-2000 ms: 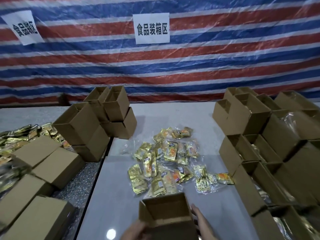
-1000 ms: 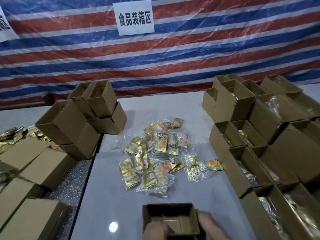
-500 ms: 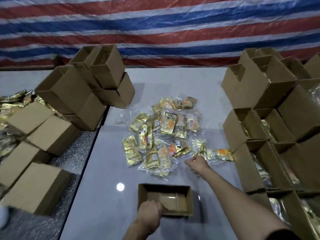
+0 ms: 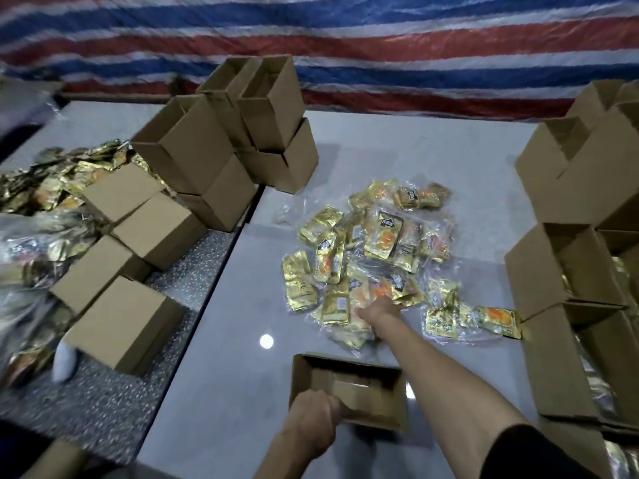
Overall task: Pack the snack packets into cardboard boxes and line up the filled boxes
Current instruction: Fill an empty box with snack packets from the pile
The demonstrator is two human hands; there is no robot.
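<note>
An open cardboard box (image 4: 366,385) stands on the grey table near me, with no packets showing inside. My left hand (image 4: 316,414) grips its near wall. A loose pile of gold and orange snack packets (image 4: 373,254) lies in the middle of the table. My right hand (image 4: 378,311) reaches into the near edge of that pile and rests on the packets; blur hides whether its fingers hold one. Open boxes holding packets (image 4: 570,271) stand in rows at the right.
Stacked cardboard boxes (image 4: 221,150) sit at the back left. More boxes (image 4: 128,323) and a heap of gold packets (image 4: 41,188) lie on a speckled lower surface at the left. A striped tarpaulin (image 4: 345,46) hangs behind the table (image 4: 224,357).
The open box was set down on the table and my left hand took hold of its wall. My right hand left the box and reached forward, then shifted left into the packet pile.
</note>
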